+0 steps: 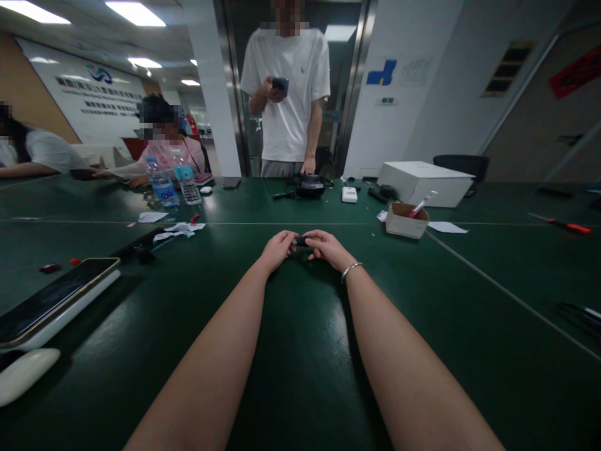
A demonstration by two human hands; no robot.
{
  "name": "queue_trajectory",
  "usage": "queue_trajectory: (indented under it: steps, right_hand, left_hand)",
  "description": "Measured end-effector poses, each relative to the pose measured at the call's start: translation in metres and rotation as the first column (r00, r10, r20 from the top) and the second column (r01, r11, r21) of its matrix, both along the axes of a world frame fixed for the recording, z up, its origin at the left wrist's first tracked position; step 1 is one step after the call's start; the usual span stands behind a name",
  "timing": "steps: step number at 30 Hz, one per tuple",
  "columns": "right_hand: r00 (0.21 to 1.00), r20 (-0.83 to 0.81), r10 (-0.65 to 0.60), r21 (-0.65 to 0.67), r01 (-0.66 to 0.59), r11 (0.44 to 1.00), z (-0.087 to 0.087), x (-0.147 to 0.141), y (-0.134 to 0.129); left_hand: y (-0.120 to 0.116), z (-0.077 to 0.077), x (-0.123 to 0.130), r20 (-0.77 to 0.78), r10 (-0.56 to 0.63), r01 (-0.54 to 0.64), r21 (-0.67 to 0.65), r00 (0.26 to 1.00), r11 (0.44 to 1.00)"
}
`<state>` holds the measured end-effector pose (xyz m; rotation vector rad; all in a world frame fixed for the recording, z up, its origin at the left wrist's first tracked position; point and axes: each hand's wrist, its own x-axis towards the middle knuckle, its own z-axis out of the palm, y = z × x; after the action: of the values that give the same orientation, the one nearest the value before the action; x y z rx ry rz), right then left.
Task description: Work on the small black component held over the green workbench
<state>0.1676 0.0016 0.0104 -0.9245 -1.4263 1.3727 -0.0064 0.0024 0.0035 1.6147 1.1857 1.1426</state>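
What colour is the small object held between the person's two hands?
The small object looks mainly black, seen best in the head view.

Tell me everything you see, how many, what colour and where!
Small object: 1, dark, in the middle
Tabletop: 1, dark green, all around it
Bottles: 2, clear with blue labels, back left
Phone: 1 nearby, black, front left
Mouse-shaped thing: 1, white, front left
Little bits: several, red and black, left side
Paper scraps: several, white, left and right
Round case: 1, black, back middle
Box: 1, white, back right
Carton: 1, tan, by the box
Screwdriver-like tool: 1, orange handle, far right
People: 3, white and pink tops, far side
Bracelet: 1, silver, right wrist
Left hand: 1, bare, on small object
Right hand: 1, bare, on small object
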Motion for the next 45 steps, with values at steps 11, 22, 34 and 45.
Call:
queue_trajectory:
  steps: [11, 22, 34, 45]
  right_hand:
    - [1.0, 0.005, -0.025, -0.03, 0.025, 0.999, 0.0008, -0.0007, 0.0002]
    - [0.998, -0.044, -0.044, 0.02, 0.045, 0.999, 0.0041, -0.0008, -0.0041]
    - [0.998, -0.004, -0.06, -0.001, 0.06, 0.998, 0.0067, -0.0032, -0.0034]
    - [0.997, 0.023, -0.075, -0.011, 0.076, 0.997, 0.0074, -0.0025, -0.0035]
  left_hand:
    - [-0.0059, 0.005, -0.0007, 0.142, 0.026, -0.03, 0.027, 0.99, 0.999]
    - [-0.0057, 0.0079, -0.0038, 0.239, 0.039, -0.045, 0.022, 0.97, 0.999]
    - [-0.002, 0.0027, -0.0051, 0.206, 0.041, -0.052, 0.047, 0.978, 0.998]
    - [-0.0011, 0.0011, -0.0045, 0.176, 0.054, -0.075, 0.114, 0.983, 0.991]
